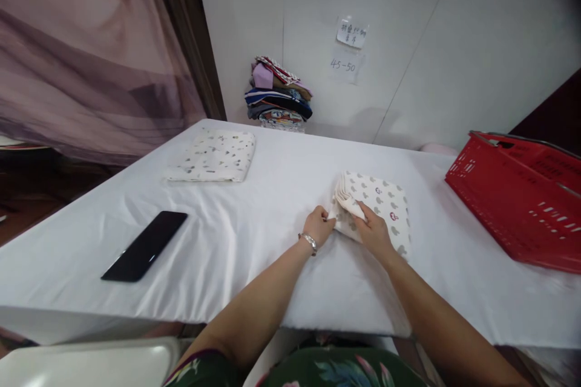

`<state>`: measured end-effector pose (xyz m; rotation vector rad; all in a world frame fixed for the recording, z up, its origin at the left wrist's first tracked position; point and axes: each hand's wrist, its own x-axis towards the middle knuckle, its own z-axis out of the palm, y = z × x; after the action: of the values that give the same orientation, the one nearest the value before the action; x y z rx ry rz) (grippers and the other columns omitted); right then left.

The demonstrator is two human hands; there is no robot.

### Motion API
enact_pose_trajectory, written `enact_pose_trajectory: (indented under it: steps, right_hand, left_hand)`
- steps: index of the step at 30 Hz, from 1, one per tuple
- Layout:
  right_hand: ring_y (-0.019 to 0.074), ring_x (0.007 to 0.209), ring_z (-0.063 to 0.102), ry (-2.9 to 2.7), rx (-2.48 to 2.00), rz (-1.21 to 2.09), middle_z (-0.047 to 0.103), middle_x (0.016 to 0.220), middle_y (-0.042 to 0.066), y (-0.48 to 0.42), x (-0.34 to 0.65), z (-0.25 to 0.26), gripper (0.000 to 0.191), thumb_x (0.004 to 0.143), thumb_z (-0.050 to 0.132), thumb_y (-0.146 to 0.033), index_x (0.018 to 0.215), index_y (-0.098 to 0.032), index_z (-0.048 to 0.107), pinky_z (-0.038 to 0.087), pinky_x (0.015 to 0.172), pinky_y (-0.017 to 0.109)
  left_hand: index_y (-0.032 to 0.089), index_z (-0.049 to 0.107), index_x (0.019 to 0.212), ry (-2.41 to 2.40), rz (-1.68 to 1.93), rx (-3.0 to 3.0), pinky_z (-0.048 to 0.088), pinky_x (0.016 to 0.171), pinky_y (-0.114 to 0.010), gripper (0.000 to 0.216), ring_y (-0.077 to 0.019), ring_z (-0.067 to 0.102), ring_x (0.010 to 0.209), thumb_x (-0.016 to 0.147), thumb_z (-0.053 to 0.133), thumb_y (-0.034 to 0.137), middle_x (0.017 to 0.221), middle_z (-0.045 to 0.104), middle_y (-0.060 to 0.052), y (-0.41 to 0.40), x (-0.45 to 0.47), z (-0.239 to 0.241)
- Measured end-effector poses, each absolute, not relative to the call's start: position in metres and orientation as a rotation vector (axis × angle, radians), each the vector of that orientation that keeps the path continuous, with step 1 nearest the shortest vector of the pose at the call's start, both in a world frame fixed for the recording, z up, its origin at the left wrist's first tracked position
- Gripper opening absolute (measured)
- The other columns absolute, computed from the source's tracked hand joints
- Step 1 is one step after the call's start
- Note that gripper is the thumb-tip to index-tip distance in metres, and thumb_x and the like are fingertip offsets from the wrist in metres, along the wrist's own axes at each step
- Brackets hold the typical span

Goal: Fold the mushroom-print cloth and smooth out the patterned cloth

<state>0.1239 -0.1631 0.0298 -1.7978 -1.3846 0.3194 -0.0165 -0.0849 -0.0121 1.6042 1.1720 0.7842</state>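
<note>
A folded white cloth with a grey and red print (384, 202) lies on the white-covered table (254, 254), right of the middle. My left hand (318, 225), with a bracelet at the wrist, is closed and pinches the cloth's left edge. My right hand (373, 231) rests on the cloth's near left corner, fingers pressed round a fold of it. A second folded white cloth with a grey print (214, 156) lies apart at the far left of the table.
A black phone (145, 245) lies on the table at the near left. A red plastic basket (521, 199) stands at the right edge. A pile of folded coloured clothes (278, 95) sits against the back wall. A pink curtain (86, 54) hangs at the left.
</note>
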Motion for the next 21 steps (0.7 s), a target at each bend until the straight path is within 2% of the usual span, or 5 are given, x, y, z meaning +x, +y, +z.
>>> enact_pose_trajectory:
  steps: [5,10,14,17,21]
  right_hand:
    - [0.0190,0.088,0.060,-1.393,-1.807,0.359,0.066,0.098,0.001,-0.162,0.122,0.029,0.043,0.080,0.044,-0.033,0.120,-0.023,0.055,0.047,0.076,0.030]
    - [0.0193,0.083,0.061,-1.401,-1.852,0.317,0.067,0.095,0.002,-0.163,0.124,0.027,0.045,0.081,0.043,-0.036,0.123,-0.023,0.053,0.049,0.073,0.030]
    - [0.0214,0.103,0.056,-1.645,-1.857,0.187,0.060,0.117,0.004,-0.164,0.123,0.017,0.046,0.081,0.039,-0.025,0.126,-0.023,0.049,0.044,0.089,0.037]
    - [0.0238,0.122,0.042,-1.945,-1.822,0.036,0.049,0.130,0.009,-0.163,0.119,0.006,0.052,0.075,0.038,-0.012,0.126,-0.016,0.050,0.033,0.102,0.043]
    - [0.0255,0.125,0.038,-2.031,-1.841,-0.066,0.046,0.133,0.012,-0.161,0.115,-0.001,0.057,0.072,0.038,-0.007,0.128,-0.013,0.046,0.033,0.101,0.046]
  left_hand:
    - [0.018,0.043,0.065,1.121,0.776,1.042,0.049,0.055,-0.023,0.023,-0.0098,0.056,0.057,0.066,0.065,0.016,0.061,0.051,0.004,-0.084,-0.009,-0.015]
    - [0.017,0.050,0.087,1.066,0.820,0.898,0.052,0.063,-0.025,0.026,-0.0125,0.062,0.076,0.067,0.067,0.015,0.090,0.063,-0.005,-0.086,-0.007,-0.013]
    - [0.016,0.053,0.098,1.131,0.912,1.094,0.051,0.070,-0.026,0.038,-0.0148,0.061,0.087,0.063,0.065,0.006,0.107,0.062,-0.008,-0.085,-0.007,-0.018]
    - [0.017,0.053,0.106,1.166,0.975,1.318,0.049,0.071,-0.026,0.045,-0.0120,0.061,0.076,0.063,0.060,0.004,0.113,0.059,-0.008,-0.085,-0.009,-0.019]
    - [0.016,0.048,0.117,1.134,0.958,1.409,0.048,0.065,-0.024,0.052,-0.0097,0.058,0.064,0.066,0.053,0.005,0.102,0.063,-0.006,-0.090,-0.013,-0.013]
